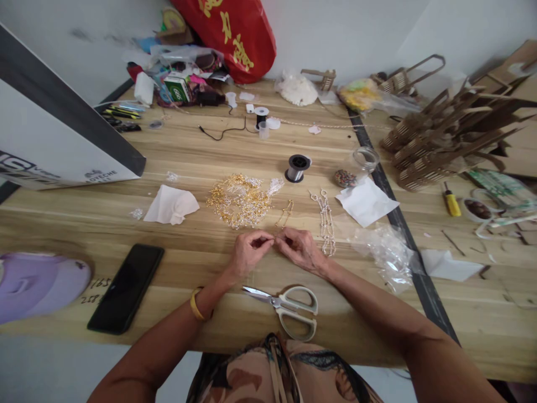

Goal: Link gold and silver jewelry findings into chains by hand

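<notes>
Two sets of fingertips, on my left hand (251, 253) and right hand (298, 248), are pinching nearly together, on what I cannot tell, while the short gold chain (288, 210) is lying just beyond, nearer the right, its length slanting away rightward.

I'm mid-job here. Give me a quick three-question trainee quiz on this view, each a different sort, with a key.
1. True or false: the left hand and right hand have their fingertips close together, on the wearer's side of the gold-and-silver pile.
2. Which lies between the forearms?
A) the jar
B) the scissors
C) the red bag
3. Fill in: the yellow bracelet is on the ____ wrist.

Key: 1 true; 2 B; 3 left.
</notes>
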{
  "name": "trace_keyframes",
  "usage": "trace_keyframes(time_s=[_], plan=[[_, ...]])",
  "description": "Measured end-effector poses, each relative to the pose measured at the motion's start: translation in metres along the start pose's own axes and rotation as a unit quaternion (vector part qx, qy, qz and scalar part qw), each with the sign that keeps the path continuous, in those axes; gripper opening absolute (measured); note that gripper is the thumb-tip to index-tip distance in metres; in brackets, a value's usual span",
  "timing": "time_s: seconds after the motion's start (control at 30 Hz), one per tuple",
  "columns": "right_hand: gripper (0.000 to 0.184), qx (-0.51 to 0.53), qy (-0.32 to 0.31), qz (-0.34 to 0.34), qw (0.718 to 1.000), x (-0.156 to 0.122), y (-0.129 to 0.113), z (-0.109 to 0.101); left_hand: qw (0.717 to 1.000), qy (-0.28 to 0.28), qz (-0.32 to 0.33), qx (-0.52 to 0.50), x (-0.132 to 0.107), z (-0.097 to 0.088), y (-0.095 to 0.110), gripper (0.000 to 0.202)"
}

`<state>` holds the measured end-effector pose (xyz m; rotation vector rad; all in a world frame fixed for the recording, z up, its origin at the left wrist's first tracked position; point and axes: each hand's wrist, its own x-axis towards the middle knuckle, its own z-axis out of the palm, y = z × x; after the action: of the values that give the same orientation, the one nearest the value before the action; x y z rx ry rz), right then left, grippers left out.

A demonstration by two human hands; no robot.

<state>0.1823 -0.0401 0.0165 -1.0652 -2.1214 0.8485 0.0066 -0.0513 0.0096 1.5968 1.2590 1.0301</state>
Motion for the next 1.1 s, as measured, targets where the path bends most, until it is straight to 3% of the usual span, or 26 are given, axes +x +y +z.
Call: trace_keyframes(time_s=[0.27,0.73,1.1], plan=[[0.019,0.05,-0.002,0.018,0.999,0.0004,0.0024,0.0007,1.0,0.012,0.008,0.019,0.0005,-0.0002,-0.002,0.009],[0.014,0.013,-0.001,0.002,1.0,0.0007,0.0036,0.0018,1.0,0.0,-0.01,0.014,0.0001,0.0005,-0.0013,0.012],[0.012,-0.017,-0.039,-0.017,0.999,0.0008,0.0038,-0.0002,0.991,-0.015,-0.085,-0.107,0.0033,-0.0032,-0.0008,0.014]])
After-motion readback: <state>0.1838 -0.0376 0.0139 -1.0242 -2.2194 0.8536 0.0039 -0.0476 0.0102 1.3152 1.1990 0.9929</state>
